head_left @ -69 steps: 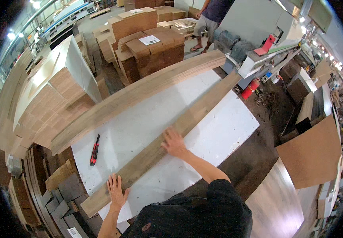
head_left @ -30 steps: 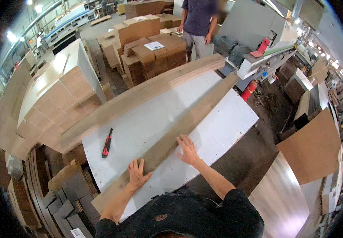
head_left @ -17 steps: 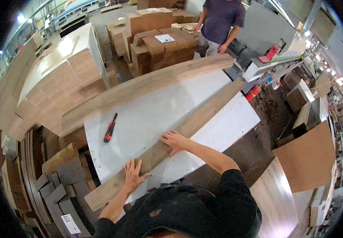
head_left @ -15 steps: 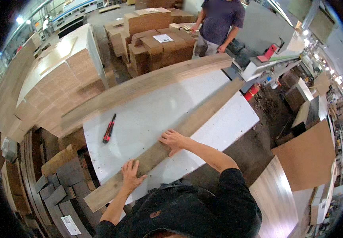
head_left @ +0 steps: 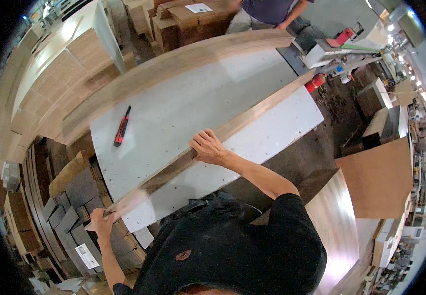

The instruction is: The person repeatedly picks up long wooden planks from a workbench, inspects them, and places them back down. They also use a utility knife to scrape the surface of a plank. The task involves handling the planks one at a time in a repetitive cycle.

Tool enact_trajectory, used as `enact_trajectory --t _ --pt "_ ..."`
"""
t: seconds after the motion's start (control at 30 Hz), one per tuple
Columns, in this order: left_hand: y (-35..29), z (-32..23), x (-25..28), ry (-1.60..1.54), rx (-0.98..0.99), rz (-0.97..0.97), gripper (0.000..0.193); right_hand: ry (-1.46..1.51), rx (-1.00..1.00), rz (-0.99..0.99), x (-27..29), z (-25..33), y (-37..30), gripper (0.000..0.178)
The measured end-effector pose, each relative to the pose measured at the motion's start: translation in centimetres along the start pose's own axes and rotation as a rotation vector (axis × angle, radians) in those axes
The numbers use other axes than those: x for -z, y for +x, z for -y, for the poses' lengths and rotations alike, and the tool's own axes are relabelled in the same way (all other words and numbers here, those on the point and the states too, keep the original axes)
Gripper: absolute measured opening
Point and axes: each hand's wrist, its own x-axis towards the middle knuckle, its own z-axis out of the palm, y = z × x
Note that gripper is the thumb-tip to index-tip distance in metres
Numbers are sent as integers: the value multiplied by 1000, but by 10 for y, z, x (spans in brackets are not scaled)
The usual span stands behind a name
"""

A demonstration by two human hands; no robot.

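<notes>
A long, narrow wood-grain board (head_left: 259, 110) runs diagonally across the white-topped table (head_left: 252, 145), tipped up partly on its long edge. My left hand (head_left: 102, 223) is closed round its near left end, which juts past the table's edge. About midway along, my right hand (head_left: 209, 147) grips the board with fingers curled over the upper edge. A red and black utility knife (head_left: 121, 129) lies on the tabletop beyond the board, to the left of my right hand.
A stack of long wood-grain boards (head_left: 173, 66) lines the table's far side. Behind it stand cardboard stacks (head_left: 193, 22) and a person (head_left: 267, 12). Dark packed panels (head_left: 77, 211) lie below left; a large brown panel (head_left: 378, 179) and a fire extinguisher (head_left: 315, 82) are at right.
My left hand has slid left and down to the board's end. The board has been tipped from flat toward its edge, with both hands now gripping it. The view has tilted downward.
</notes>
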Motion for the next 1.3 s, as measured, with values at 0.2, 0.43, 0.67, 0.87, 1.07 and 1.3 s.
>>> enact_trajectory --t 0.2,0.43,0.67,0.87,1.07,1.3 --pt "-8 -28 -2 -58 -53 -65 23 117 -37 -57 5 1 -19 27" --pt "-24 24 20 -112 -112 -85 24 221 18 58 11 -27 -28 26" --pt "-72 136 30 -252 418 192 25 322 -58 185 24 -112 -58 26" --pt "-87 139 51 -901 529 112 38 295 -351 326 40 -172 -64 35" --pt "-57 93 -39 -1424 543 -572 22 395 -170 335 21 -87 -46 27" --pt "-26 68 -37 -1270 811 -888 37 514 53 447 12 48 57 22"
